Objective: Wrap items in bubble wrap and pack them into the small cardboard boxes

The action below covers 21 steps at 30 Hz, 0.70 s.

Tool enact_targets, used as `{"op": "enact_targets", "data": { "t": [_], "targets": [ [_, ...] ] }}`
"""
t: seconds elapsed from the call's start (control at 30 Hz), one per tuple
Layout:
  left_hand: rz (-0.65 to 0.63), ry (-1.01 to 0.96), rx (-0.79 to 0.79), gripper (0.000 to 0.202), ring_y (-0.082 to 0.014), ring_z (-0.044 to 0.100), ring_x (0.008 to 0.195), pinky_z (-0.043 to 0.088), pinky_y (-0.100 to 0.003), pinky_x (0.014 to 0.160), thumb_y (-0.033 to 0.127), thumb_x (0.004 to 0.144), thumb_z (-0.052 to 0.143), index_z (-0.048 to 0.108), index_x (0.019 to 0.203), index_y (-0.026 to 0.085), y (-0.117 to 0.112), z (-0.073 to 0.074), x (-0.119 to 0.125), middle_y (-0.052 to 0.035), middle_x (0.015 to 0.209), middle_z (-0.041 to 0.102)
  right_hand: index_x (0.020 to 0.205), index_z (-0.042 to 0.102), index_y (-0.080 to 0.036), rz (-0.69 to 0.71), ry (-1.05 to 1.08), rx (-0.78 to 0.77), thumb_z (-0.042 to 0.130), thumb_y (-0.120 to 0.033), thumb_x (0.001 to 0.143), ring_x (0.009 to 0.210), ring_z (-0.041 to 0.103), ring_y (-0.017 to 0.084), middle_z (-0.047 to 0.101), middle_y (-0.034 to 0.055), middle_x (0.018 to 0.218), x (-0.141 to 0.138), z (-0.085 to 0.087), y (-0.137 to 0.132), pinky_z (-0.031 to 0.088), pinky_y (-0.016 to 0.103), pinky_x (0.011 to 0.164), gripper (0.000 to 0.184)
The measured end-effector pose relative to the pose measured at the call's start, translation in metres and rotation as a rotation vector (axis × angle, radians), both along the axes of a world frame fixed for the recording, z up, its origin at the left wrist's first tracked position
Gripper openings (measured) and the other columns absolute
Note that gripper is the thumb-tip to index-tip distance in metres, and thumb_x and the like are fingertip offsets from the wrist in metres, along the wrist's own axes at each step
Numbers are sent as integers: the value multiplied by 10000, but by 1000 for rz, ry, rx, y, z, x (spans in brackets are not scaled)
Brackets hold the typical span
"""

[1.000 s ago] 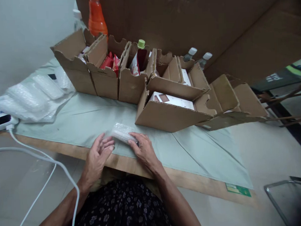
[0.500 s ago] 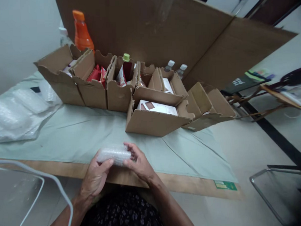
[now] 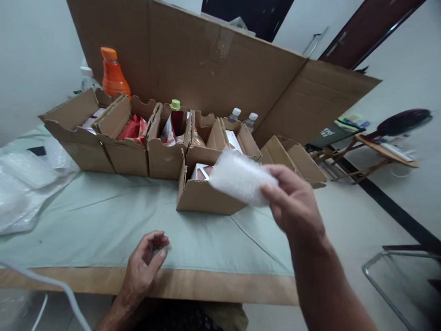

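My right hand [image 3: 294,201] is raised above the table and grips a small bundle wrapped in bubble wrap [image 3: 240,177], held in the air in front of the nearest open cardboard box [image 3: 203,197]. My left hand [image 3: 144,264] rests near the table's front edge on the pale green cloth [image 3: 99,223]; its fingers are loosely curled and nothing shows in them.
A row of open cardboard boxes [image 3: 133,144] holds red packets, a green-capped bottle and white cards. An orange bottle [image 3: 113,77] stands behind them before a large cardboard sheet [image 3: 202,64]. Bubble wrap [image 3: 18,187] lies at left. A white cable [image 3: 47,287] hangs near the front edge.
My right hand has lifted the wrapped bundle up and to the right, away from my left hand, which let go and stayed low. The view has tilted upward.
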<state>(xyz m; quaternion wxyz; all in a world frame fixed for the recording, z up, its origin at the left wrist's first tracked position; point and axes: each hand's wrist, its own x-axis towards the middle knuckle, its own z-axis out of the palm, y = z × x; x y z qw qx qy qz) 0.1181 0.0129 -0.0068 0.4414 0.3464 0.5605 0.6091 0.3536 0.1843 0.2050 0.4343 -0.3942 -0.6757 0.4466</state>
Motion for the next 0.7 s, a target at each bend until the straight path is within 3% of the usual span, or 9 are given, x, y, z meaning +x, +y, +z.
{"op": "enact_targets", "data": {
  "t": [0.1,0.23,0.3,0.37,0.47,0.53,0.6,0.7],
  "targets": [
    [-37,238,17,256,-232,727,965,588,-374,898,346,880,683,693,1091,202,0,-4,4,-91,1016,752,944,715,-205,109,-166,-83,824,-506,727,675,579,120,661,9,834,-16,19,56,470,227,569,386],
    [-35,368,89,180,-211,731,903,604,-337,833,315,909,621,711,1024,212,1,1,4,-74,965,745,804,698,-156,234,-547,-228,804,-388,760,526,479,80,590,-19,649,-55,23,101,377,199,458,259],
    [-34,381,98,169,-209,732,896,607,-326,819,306,916,608,715,1006,212,2,4,4,-73,954,744,781,695,-150,236,-741,-175,758,-286,808,486,464,78,572,-24,603,-76,29,104,357,206,444,153],
    [-36,383,106,160,-210,732,893,609,-320,811,300,916,606,721,986,212,3,5,3,-74,948,743,791,706,-151,222,-936,-12,712,-220,831,499,508,94,590,-14,605,-100,37,98,381,221,479,80],
    [-32,383,131,150,-210,734,887,610,-311,802,293,909,614,730,964,217,3,5,4,-72,944,746,842,745,-158,225,-1239,264,704,-177,811,684,651,181,698,51,740,-136,41,83,471,282,621,55],
    [-27,377,142,146,-211,736,883,612,-305,790,295,911,617,733,959,220,3,3,4,-72,941,748,895,755,-152,246,-1376,357,704,-174,817,841,696,243,749,102,874,-153,35,78,500,319,702,96],
    [-26,366,145,148,-212,738,887,612,-298,780,297,920,614,733,964,221,3,2,5,-73,942,750,922,739,-146,295,-1408,345,682,-196,852,854,709,244,759,118,913,-159,29,77,503,305,691,103],
    [-38,361,157,151,-211,740,886,612,-293,774,291,928,601,732,963,223,4,1,6,-69,933,751,947,693,-148,455,-1290,160,604,-205,901,660,697,169,735,61,792,-149,27,80,469,244,576,115]
  ]
}}
